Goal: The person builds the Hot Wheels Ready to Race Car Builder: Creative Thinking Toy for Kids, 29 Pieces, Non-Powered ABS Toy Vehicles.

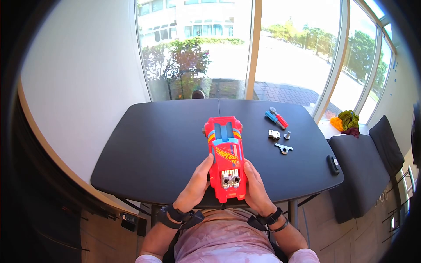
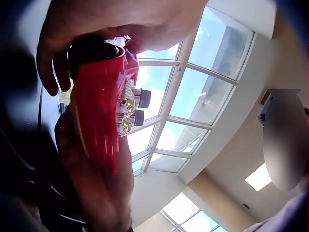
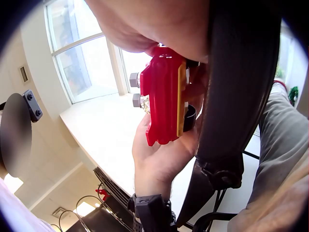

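Note:
A red toy car [image 1: 227, 153] with blue and yellow stripes is held above the near edge of the dark table [image 1: 144, 144]. Two silver engine pieces [image 1: 231, 179] stand out at its near end. My left hand [image 1: 194, 186] grips the car's left side, thumb along its edge; my right hand [image 1: 258, 188] grips the right side. In the left wrist view the red body [image 2: 99, 101] sits between both hands, a dark wheel at its top. The right wrist view shows the red and yellow side [image 3: 166, 96] with fingers underneath, partly hidden.
At the table's right lie blue and red tools [image 1: 276, 118], a silver engine-like part [image 1: 274, 134], a small bolt-like piece [image 1: 287, 135], a grey winged part [image 1: 284, 149] and a black object [image 1: 333, 165]. A dark seat [image 1: 357, 175] stands beyond the right edge; windows are behind.

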`<move>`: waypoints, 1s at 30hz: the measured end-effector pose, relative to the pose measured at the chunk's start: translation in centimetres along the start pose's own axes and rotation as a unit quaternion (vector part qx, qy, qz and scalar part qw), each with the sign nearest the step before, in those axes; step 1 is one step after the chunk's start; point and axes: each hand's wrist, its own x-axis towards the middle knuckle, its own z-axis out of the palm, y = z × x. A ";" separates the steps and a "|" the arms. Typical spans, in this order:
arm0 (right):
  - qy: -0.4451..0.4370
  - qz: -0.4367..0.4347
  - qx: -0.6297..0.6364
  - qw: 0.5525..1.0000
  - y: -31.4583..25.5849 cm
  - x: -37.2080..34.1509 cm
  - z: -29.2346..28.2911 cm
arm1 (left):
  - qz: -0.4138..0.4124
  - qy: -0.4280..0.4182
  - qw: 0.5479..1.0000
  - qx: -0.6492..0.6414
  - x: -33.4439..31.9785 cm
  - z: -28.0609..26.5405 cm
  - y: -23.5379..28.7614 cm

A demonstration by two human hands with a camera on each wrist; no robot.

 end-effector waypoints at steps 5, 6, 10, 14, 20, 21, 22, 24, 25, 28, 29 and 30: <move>-0.007 0.009 -0.004 1.000 -0.1 0.0 -0.2 | 0.104 0.044 0.993 -0.024 0.8 0.2 -2.9; -0.012 0.008 -0.005 1.000 0.0 0.1 -0.3 | 0.120 0.050 0.991 -0.033 0.8 0.2 -3.2; -0.016 0.002 -0.019 1.000 0.1 0.0 -0.2 | 0.146 0.047 0.988 -0.027 0.8 -0.7 -4.0; -0.013 -0.073 -0.194 0.978 -0.9 0.0 -0.4 | 0.140 0.063 0.985 -0.073 0.2 -0.3 -3.7; 0.051 -0.213 -0.452 0.865 -9.4 2.1 -3.0 | 0.128 0.054 0.983 -0.121 0.1 -0.1 -3.7; 0.068 -0.230 -0.511 0.826 -11.1 3.1 -3.8 | 0.129 0.055 0.983 -0.120 0.2 -0.1 -3.8; 0.085 -0.245 -0.568 0.781 -12.8 4.3 -4.8 | 0.127 0.060 0.984 -0.109 0.1 0.0 -3.7; 0.110 -0.258 -0.660 0.697 -15.2 6.6 -7.4 | 0.125 0.068 0.986 -0.087 -0.1 0.2 -3.3; 0.119 -0.258 -0.696 0.660 -15.8 8.2 -9.2 | 0.126 0.066 0.986 -0.087 -0.1 0.0 -3.3; 0.125 -0.209 -0.774 0.585 -16.2 11.7 -14.9 | 0.130 0.069 0.986 -0.083 0.1 -0.5 -3.8; 0.124 -0.185 -0.794 0.566 -16.3 12.4 -15.5 | 0.131 0.072 0.986 -0.080 0.3 -0.6 -4.0; 0.128 -0.151 -0.807 0.556 -16.2 12.9 -16.2 | 0.131 0.075 0.986 -0.077 0.3 -0.7 -4.0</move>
